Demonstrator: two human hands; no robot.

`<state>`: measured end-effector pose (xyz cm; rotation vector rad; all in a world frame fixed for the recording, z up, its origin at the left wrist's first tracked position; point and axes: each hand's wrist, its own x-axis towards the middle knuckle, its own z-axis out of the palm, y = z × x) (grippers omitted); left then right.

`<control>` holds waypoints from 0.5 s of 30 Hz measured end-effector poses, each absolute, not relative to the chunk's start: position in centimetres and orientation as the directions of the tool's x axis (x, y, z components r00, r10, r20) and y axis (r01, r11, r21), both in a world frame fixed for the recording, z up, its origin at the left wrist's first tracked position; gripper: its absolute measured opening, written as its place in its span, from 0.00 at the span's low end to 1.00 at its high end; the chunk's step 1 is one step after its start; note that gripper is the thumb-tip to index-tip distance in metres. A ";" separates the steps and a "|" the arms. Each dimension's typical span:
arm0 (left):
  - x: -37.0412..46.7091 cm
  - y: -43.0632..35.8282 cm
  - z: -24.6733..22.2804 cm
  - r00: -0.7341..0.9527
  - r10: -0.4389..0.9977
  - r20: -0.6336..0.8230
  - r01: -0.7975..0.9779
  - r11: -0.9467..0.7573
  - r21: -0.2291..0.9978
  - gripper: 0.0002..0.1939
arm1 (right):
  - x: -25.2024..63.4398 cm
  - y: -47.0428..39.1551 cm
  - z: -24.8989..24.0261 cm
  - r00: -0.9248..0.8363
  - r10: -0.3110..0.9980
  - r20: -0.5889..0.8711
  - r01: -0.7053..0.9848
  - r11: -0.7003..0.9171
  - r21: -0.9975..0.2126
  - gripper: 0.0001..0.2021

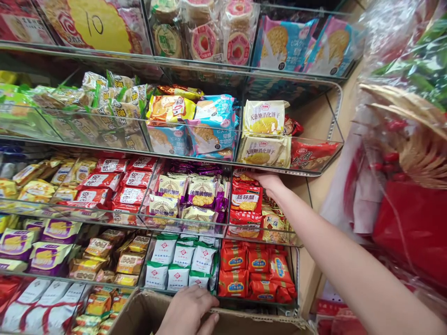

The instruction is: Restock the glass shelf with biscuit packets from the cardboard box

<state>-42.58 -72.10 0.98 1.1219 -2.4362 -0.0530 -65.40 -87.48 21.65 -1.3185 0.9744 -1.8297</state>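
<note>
My right hand (267,182) reaches into the third-row bin on the right, at the back of a stack of red walnut-biscuit packets (246,200); its fingers are mostly hidden behind the upper shelf's edge and the packets. Beside that stack lie yellow packets (275,223). My left hand (191,309) is at the bottom centre, over the near rim of an open cardboard box (258,321), with fingers apart and nothing visible in them. Just above it are white-and-green packets (178,274).
Clear-fronted shelves (223,160) hold many wrapped snacks in divided bins. Red-orange packets (233,274) fill the bin below my right hand. At the right hang a woven straw item (419,139) and red cloth (412,232) beside the wooden shelf side (314,190).
</note>
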 end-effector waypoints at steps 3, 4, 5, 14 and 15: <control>-42.6 -72.1 1.0 -0.565 -0.728 0.388 -0.712 0.668 0.217 0.10 | -66.1 -86.7 21.8 -0.201 -0.882 0.427 0.042 -0.443 -0.895 0.19; -42.6 -72.1 1.0 -0.565 -0.728 0.389 -0.713 0.668 0.215 0.10 | -66.4 -86.4 21.9 -0.176 -0.893 0.415 0.029 -0.426 -0.904 0.18; -42.6 -72.1 0.9 -0.564 -0.728 0.391 -0.714 0.667 0.212 0.10 | -66.5 -86.1 21.9 -0.155 -0.901 0.406 0.018 -0.413 -0.910 0.17; -42.7 -72.2 0.8 -0.567 -0.720 0.400 -0.714 0.672 0.197 0.10 | -65.5 -86.6 21.5 -0.179 -0.861 0.475 -0.016 -0.480 -0.877 0.18; -42.7 -72.1 0.9 -0.565 -0.722 0.399 -0.715 0.670 0.199 0.10 | -65.6 -86.8 21.5 -0.194 -0.856 0.479 -0.028 -0.484 -0.875 0.18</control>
